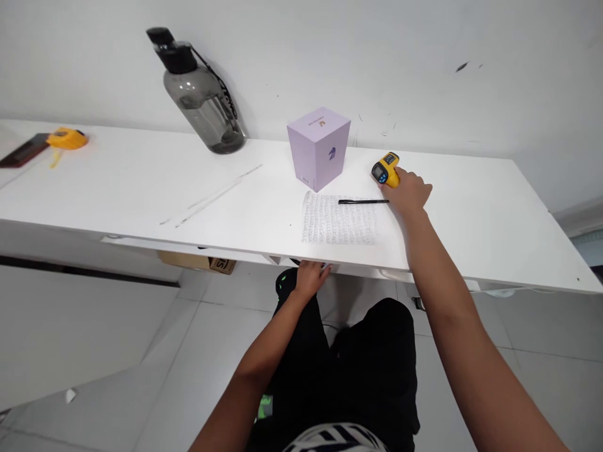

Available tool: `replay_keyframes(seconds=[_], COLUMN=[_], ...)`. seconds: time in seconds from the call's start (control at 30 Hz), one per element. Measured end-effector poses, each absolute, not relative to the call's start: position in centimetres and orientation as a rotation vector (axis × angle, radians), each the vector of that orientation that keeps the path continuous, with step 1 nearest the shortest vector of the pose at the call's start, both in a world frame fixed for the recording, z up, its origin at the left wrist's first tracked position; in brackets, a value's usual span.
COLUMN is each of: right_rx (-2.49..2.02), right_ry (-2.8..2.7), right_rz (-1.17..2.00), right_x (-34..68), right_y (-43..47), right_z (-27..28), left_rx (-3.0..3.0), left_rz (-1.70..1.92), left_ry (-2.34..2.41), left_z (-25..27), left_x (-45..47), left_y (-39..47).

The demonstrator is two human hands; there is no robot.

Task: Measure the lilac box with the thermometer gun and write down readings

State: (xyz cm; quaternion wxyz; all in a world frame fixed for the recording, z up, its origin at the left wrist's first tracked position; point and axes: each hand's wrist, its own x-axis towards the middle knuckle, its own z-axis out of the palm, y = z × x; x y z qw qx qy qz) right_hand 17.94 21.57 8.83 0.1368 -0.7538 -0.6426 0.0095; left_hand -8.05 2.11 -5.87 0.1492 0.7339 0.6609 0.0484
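Note:
My right hand [409, 189] is closed round the handle of a yellow and black infrared thermometer [386, 169], its small screen facing up toward me. Just left of that wrist, a black pen [362, 201] lies across a patch of dense handwritten lines [336, 223] on the white table. My left hand [311, 278] is at the table's front edge, above my knee; its fingers go out of sight under the edge, so their grip does not show. Behind the writing stands a lilac box [316, 154] with tapered sides.
A grey see-through water bottle [205, 103] with a black lid stands near the wall, left of the box. Farther left are a yellow tape measure [68, 138] and a dark flat object [26, 149]. A cardboard box [221, 264] shows below the white table [490, 220].

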Motion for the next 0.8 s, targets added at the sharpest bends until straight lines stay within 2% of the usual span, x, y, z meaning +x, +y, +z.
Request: replay_keyframes(seconds=[0.1,0.17,0.23,0.33,0.47,0.63,0.8], right_rx=[-2.172,-2.163,-2.173,-2.112,-1.734,-1.456,-1.532], right_ry=[-1.897,-1.93,-1.942,-1.941,-2.108,-2.4,-2.144], right_rz=[0.067,0.09,0.106,0.025,-0.115,0.061,0.302], right_x=[17.8,17.7,17.3,16.7,16.6,17.3,18.2], right_y=[22.2,22.5,22.3,20.6,17.5,16.2,14.9], right_z=[9.0,9.2,9.5,9.6,9.3,9.3,10.2], left_rx=[2.476,2.766,2.927,2.939,2.768,2.688,2.66], left_rz=[0.322,0.594,0.812,0.98,0.915,0.773,0.831], left_ry=[1.467,1.109,0.951,1.208,1.611,1.734,1.757], left_z=[-5.1,-4.2,-3.0,-0.9,0.6,0.2,-0.2], left_x=[-6.7,-5.2,-3.3,-0.4,1.8,1.7,2.0], left_y=[-0.2,-2.1,-3.4,-3.5,-0.9,0.4,0.3])
